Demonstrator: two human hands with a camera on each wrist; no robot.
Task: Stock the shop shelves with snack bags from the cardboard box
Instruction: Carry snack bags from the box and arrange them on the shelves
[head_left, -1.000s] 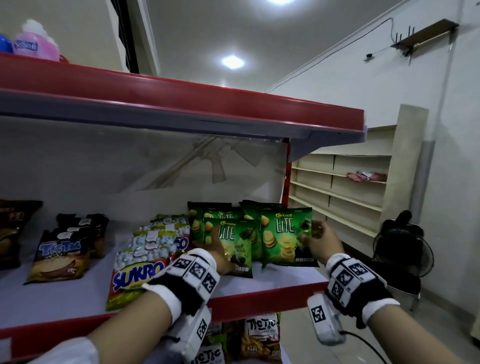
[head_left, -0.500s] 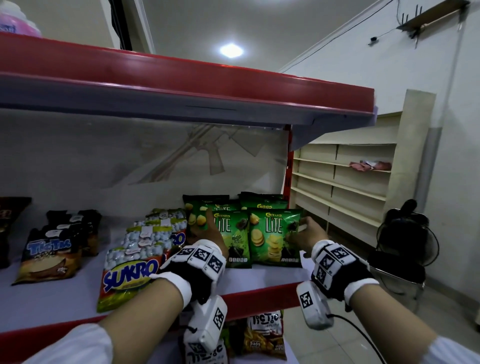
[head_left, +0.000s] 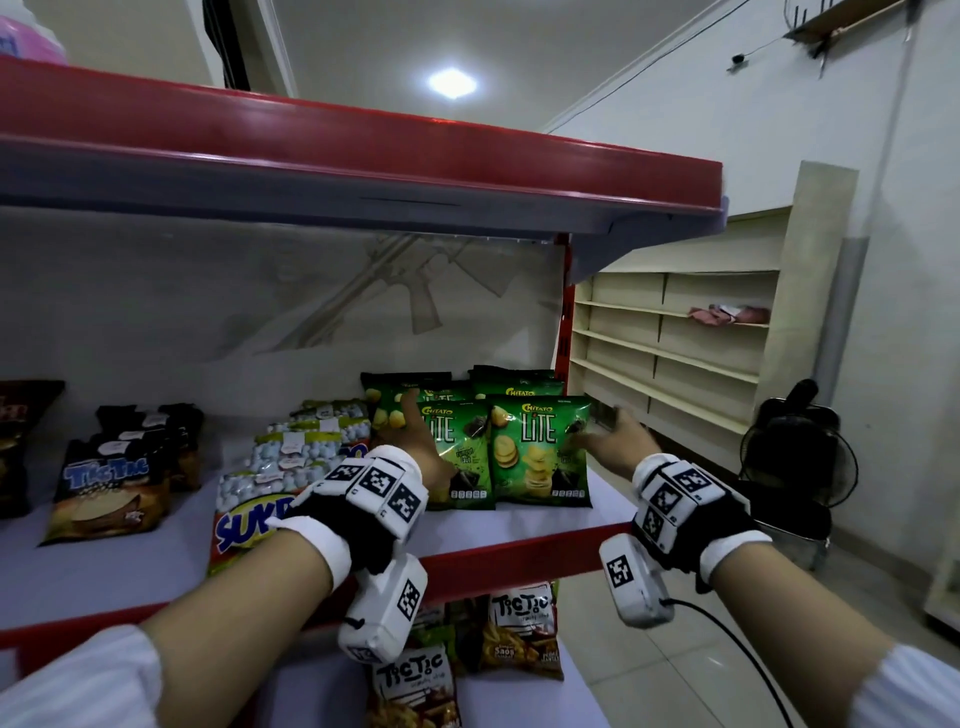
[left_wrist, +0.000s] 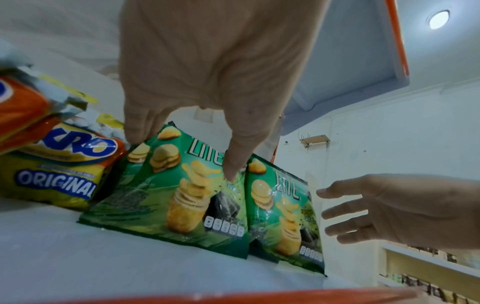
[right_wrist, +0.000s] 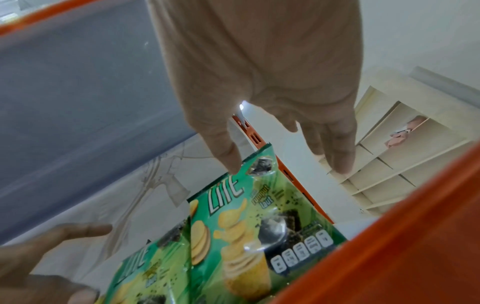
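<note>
Two green Chitato Lite bags stand side by side at the right end of the grey shelf (head_left: 524, 527). My left hand (head_left: 415, 436) is at the left bag (head_left: 460, 457). In the left wrist view its thumb touches the front of that bag (left_wrist: 168, 201) and its fingers reach the top left corner. My right hand (head_left: 602, 436) hovers with spread fingers by the upper right corner of the right bag (head_left: 540, 457). The right wrist view shows its thumb tip close to that bag's (right_wrist: 259, 222) top and its fingers off it. More Lite bags stand behind. The cardboard box is out of view.
Sukro peanut bags (head_left: 249, 514) lie left of the Lite bags, with Tic Tic bags (head_left: 104, 488) further left. The red upper shelf (head_left: 363, 156) overhangs. Tic Tic bags (head_left: 519, 629) fill the shelf below. Cream shelving (head_left: 675, 338) and a black fan (head_left: 795, 457) stand at the right.
My right hand has let go of the right Lite bag's upper corner and spread its fingers. The left hand's fingers have straightened at the left bag. Both bags stay standing.
</note>
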